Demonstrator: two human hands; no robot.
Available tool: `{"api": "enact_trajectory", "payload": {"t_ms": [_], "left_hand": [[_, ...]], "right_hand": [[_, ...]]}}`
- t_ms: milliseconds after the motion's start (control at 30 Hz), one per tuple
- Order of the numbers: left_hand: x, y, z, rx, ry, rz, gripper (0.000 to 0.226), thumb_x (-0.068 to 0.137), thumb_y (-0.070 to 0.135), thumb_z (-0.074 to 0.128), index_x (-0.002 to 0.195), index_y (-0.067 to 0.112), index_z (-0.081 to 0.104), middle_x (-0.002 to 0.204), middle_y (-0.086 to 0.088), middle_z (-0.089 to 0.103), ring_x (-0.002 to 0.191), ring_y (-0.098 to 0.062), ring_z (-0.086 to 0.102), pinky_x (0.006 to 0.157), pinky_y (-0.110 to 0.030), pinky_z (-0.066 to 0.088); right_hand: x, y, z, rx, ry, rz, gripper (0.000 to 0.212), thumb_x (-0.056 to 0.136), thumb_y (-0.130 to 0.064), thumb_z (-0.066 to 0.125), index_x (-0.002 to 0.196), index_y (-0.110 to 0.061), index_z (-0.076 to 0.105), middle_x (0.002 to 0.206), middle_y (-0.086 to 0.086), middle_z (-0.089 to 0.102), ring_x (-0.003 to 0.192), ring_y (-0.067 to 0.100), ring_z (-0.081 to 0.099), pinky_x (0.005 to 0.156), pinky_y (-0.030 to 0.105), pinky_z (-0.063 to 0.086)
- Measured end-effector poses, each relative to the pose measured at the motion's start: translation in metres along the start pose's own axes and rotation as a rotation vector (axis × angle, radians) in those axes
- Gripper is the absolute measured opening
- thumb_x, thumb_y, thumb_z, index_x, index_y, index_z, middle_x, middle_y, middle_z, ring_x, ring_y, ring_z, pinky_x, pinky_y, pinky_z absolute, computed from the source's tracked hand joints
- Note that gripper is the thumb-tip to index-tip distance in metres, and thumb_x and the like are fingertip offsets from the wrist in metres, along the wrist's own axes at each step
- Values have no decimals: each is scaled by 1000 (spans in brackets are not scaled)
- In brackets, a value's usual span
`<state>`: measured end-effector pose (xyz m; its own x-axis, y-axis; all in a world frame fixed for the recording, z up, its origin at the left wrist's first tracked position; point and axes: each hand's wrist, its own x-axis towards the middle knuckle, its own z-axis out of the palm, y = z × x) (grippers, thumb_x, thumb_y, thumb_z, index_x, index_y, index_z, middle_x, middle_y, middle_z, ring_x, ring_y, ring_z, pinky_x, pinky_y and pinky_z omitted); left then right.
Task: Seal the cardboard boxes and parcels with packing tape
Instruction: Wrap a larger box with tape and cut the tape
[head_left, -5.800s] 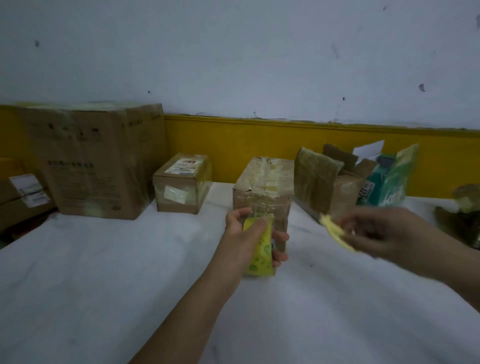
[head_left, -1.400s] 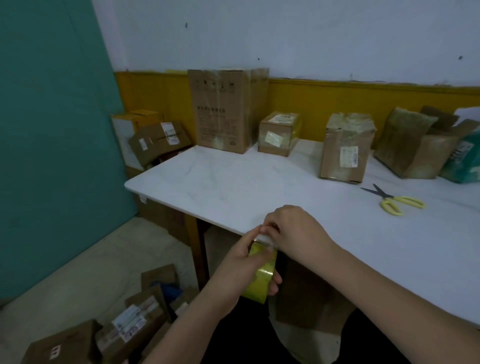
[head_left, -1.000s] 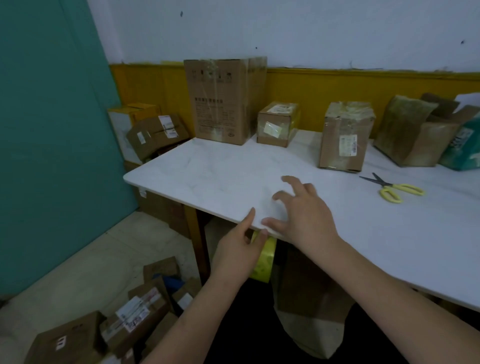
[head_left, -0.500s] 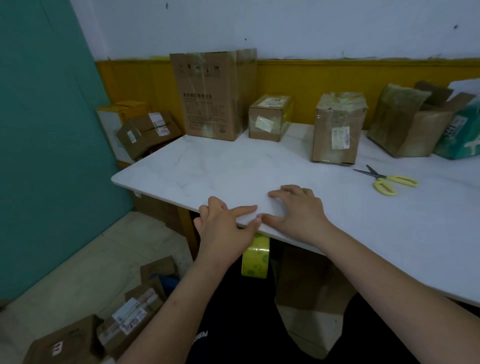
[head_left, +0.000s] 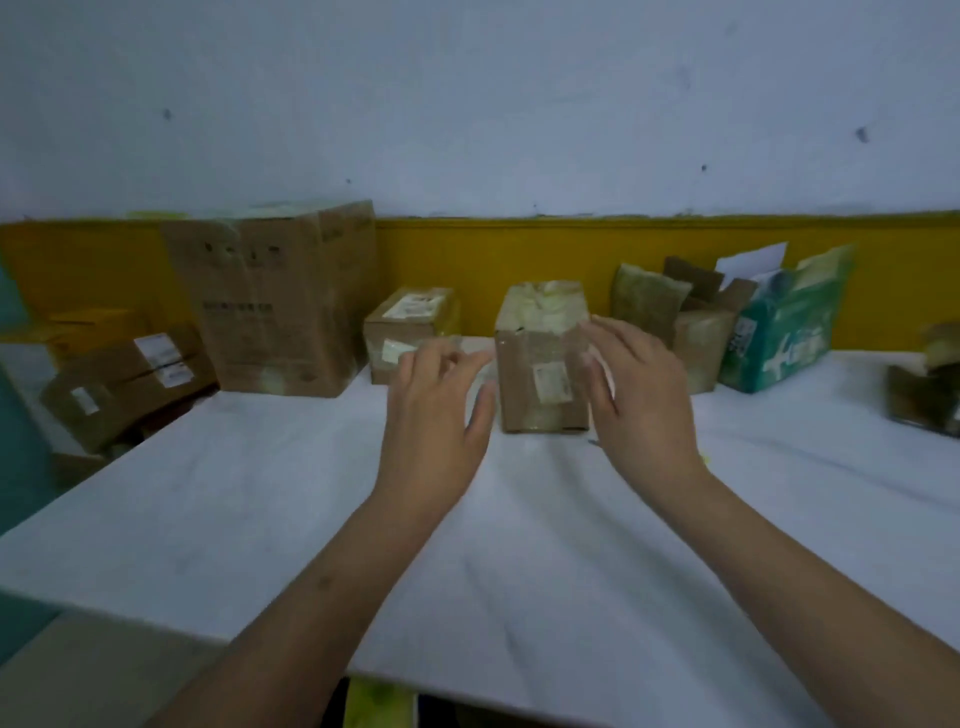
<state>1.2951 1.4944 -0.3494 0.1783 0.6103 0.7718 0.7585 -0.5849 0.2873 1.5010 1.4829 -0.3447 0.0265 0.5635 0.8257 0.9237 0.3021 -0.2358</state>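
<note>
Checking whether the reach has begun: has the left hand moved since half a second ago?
Yes. The left hand has gone forward from the near edge of the table to just left of the taped box, fingers spread.

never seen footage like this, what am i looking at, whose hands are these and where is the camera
There is no machine here: a person wears one camera on the head, looking forward and down, so the arms coming in from below are their own. The left hand and right hand are both open and hold nothing; they flank a small taped cardboard box standing on the white table. Whether the right hand touches it is unclear. Along the wall stand a tall carton, a small labelled box, an open cardboard box and a green package. The job is sealing parcels with tape.
</note>
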Motion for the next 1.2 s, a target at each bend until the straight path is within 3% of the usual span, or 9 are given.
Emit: {"api": "enact_trajectory", "payload": {"t_ms": [133, 300, 367, 500, 667, 800, 1033, 1133, 1200], "left_hand": [[78, 3, 58, -80, -6, 163, 37, 102, 37, 47, 134, 26, 61, 132, 1, 55, 127, -20, 46, 104, -36, 33], [100, -28, 118, -206, -177, 324, 34, 98, 38, 56, 127, 24, 67, 124, 7, 67, 116, -12, 57, 100, -40, 44], [100, -39, 125, -255, -122, 390, 34, 94, 31, 62, 126, 20, 68, 120, 6, 70, 113, -12, 61, 99, -33, 44], [97, -41, 130, -327, -61, 359, 31, 94, 26, 62, 124, 18, 69, 121, 7, 68, 118, -12, 54, 104, -24, 38], [81, -39, 126, -376, 35, 195, 30, 98, 41, 51, 112, 22, 68, 123, 7, 56, 126, -19, 43, 108, -26, 31], [75, -27, 126, -359, 32, -102, 61, 71, 77, 62, 105, 29, 46, 136, 2, 34, 135, -19, 31, 105, -30, 36], [77, -28, 122, -579, 109, -302, 49, 72, 46, 76, 104, 32, 42, 119, 2, 38, 109, -3, 46, 75, -6, 45], [80, -44, 117, -748, 72, -330, 42, 72, 56, 64, 105, 48, 38, 128, -1, 41, 116, -10, 50, 89, -27, 54], [81, -54, 116, -744, 56, -211, 38, 79, 51, 60, 109, 44, 38, 130, -4, 42, 122, -21, 49, 95, -46, 52]], "right_hand": [[54, 53, 25, 124, -176, 11, 46, 104, -40, 34, 142, -20, 51, 147, -3, 48, 138, 18, 40, 115, 39, 31], [50, 76, 67, 429, -196, -66, 25, 101, -27, 48, 120, -18, 61, 120, -13, 56, 125, -12, 41, 107, 16, 33], [43, 84, 79, 412, -204, -78, 33, 98, -34, 54, 128, -20, 55, 130, -14, 50, 137, -10, 28, 110, 10, 24], [39, 84, 87, 487, -212, 1, 53, 95, -50, 53, 137, -18, 50, 143, -12, 46, 145, 2, 26, 115, 21, 27], [29, 78, 91, 836, -291, 508, 67, 92, -68, 35, 151, -44, 16, 156, -27, 16, 146, -4, 16, 119, 28, 22], [27, 79, 102, 752, -481, 638, 94, 75, -73, 42, 155, -41, 6, 160, -21, 12, 148, 4, 14, 122, 34, 20], [30, 69, 97, 542, -346, 567, 101, 72, -77, 48, 156, -36, 11, 164, -7, 5, 151, 13, 4, 121, 36, 14], [40, 76, 84, 324, -205, 516, 102, 73, -81, 46, 156, -37, 6, 165, -2, -1, 150, 21, 5, 121, 46, 13], [50, 82, 74, 119, -114, 413, 104, 75, -88, 39, 157, -35, 3, 165, 0, 0, 150, 25, 5, 121, 51, 13]]}}
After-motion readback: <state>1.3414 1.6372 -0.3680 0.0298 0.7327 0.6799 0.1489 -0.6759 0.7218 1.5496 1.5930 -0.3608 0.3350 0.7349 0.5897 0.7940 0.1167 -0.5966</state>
